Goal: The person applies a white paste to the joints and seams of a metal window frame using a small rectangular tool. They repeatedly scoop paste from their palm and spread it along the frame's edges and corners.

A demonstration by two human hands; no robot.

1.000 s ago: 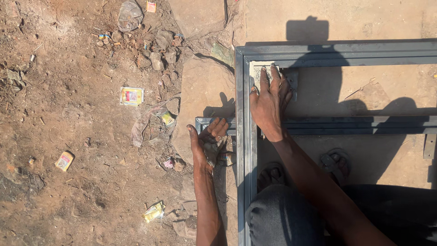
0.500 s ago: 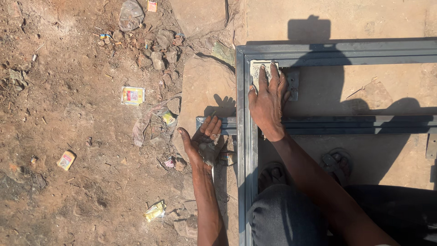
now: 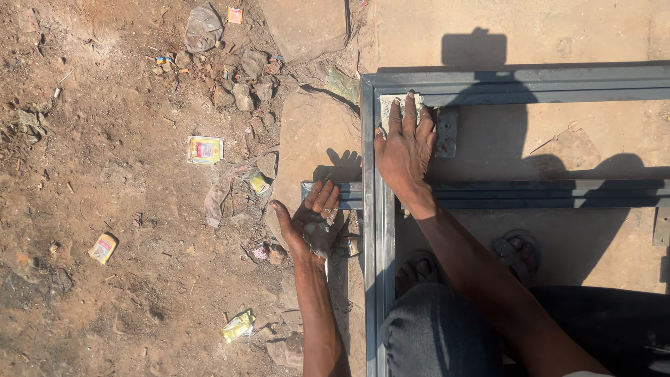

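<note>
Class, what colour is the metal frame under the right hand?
Dark grey metal frame, head view.

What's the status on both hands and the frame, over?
Left hand open, palm up, grey paste on it, beside the metal frame. Right hand flat, pressing a pale pad into the frame's corner. Litter on the dirt; nothing blocking.

A grey metal frame point(image 3: 377, 230) of welded rectangular tubing lies flat on pale stone slabs, its corner at upper left and a crossbar point(image 3: 530, 194) running across it. A pale sheet of abrasive paper point(image 3: 388, 105) sits pressed into that corner, partly covered.
</note>
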